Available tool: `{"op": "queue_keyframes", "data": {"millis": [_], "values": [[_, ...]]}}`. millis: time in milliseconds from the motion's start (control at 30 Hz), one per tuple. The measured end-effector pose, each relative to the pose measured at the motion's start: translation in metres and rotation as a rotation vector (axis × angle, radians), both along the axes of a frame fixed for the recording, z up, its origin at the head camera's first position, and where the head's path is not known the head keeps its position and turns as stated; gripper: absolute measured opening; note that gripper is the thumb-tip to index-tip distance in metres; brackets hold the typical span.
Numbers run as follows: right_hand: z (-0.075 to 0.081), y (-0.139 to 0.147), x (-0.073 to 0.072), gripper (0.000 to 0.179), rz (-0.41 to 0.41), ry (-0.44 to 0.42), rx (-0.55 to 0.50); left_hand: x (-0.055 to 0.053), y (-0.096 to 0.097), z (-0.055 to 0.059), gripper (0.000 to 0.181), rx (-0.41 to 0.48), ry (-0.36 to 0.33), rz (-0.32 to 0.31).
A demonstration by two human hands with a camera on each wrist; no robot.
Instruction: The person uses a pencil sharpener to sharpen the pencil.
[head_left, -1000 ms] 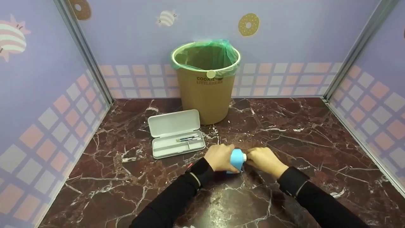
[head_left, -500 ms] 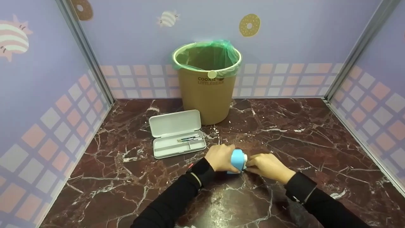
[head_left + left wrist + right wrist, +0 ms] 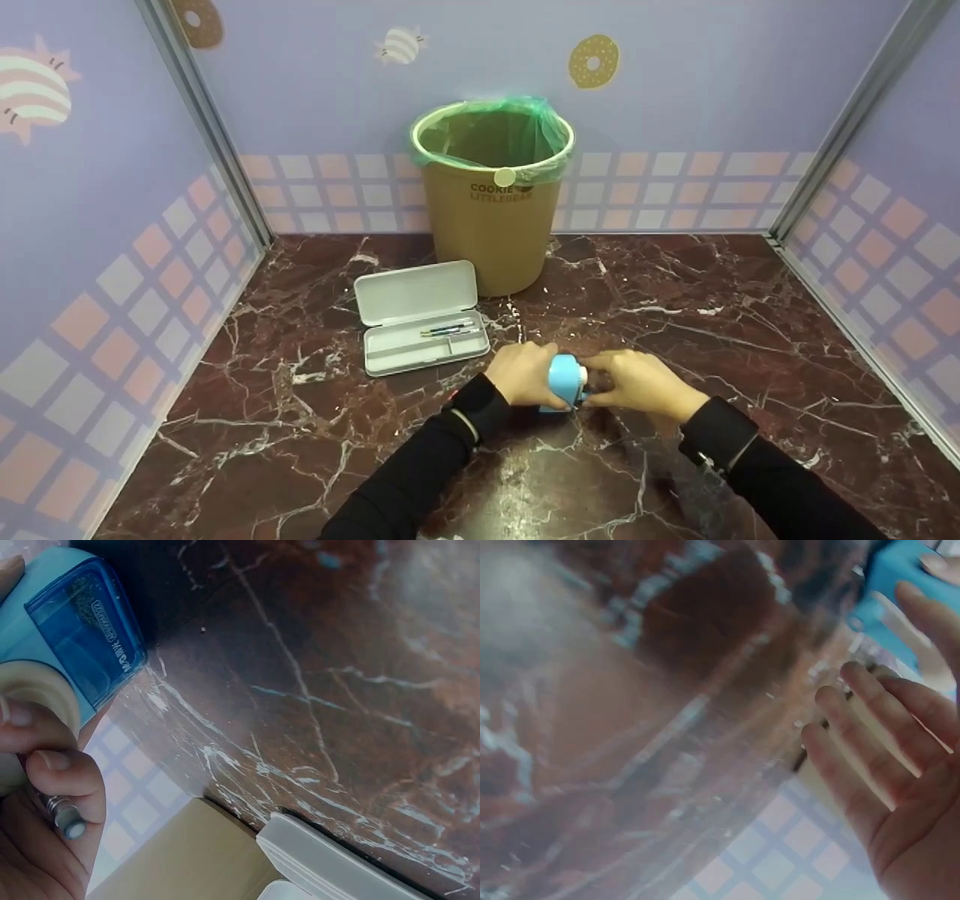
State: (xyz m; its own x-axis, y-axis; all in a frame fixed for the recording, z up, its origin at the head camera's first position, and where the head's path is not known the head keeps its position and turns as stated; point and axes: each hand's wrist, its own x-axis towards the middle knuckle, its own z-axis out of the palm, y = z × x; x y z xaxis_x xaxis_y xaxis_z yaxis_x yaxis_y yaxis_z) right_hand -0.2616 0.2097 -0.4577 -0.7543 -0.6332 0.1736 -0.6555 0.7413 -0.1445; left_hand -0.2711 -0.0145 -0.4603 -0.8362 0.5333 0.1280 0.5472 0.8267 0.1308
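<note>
My left hand (image 3: 521, 373) grips a light-blue pencil sharpener (image 3: 564, 379) on the marble-look tabletop. In the left wrist view, its clear blue shavings drawer (image 3: 86, 630) shows dark bits inside, beside a cream ring (image 3: 49, 686). A pencil (image 3: 69, 823), with a metal ferrule and eraser end, sticks out between my curled fingers in front of that ring. My right hand (image 3: 637, 382) is at the sharpener's crank side, thumb and forefinger spread around the pale knob (image 3: 583, 375). In the right wrist view its other fingers (image 3: 840, 765) are extended.
An open white pencil case (image 3: 412, 360) lies at the left with several thin pencils or pens (image 3: 448, 328) inside. Behind it stands a tan bin (image 3: 491, 232) lined with a green bag. Patterned walls (image 3: 675, 112) enclose the back and both sides.
My right hand has shifted slightly around the crank, dipping and then rising, and its thumb and forefinger are now wider apart. My left hand stays in place on the sharpener.
</note>
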Motion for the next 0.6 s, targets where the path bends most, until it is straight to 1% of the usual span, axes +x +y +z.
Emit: {"op": "queue_keyframes", "data": {"millis": [67, 133, 267, 433, 533, 600], "values": [[0.006, -0.002, -0.001, 0.065, 0.005, -0.017, -0.021, -0.001, 0.001, 0.000, 0.066, 0.008, 0.000, -0.004], [0.012, -0.005, -0.003, 0.068, 0.018, -0.026, -0.034, -0.002, 0.002, 0.000, 0.066, 0.008, 0.000, -0.005], [0.019, -0.013, -0.005, 0.065, 0.060, -0.036, -0.060, -0.001, 0.003, 0.000, 0.068, 0.002, 0.006, -0.004], [0.023, -0.019, -0.007, 0.059, 0.099, -0.074, -0.085, -0.001, 0.003, -0.001, 0.071, -0.015, -0.003, -0.005], [0.023, -0.021, -0.008, 0.058, 0.116, -0.074, -0.090, -0.003, 0.001, 0.002, 0.075, -0.016, -0.035, -0.010], [0.024, -0.022, -0.009, 0.058, 0.125, -0.057, -0.087, -0.004, -0.001, 0.005, 0.079, -0.003, -0.071, -0.020]]}}
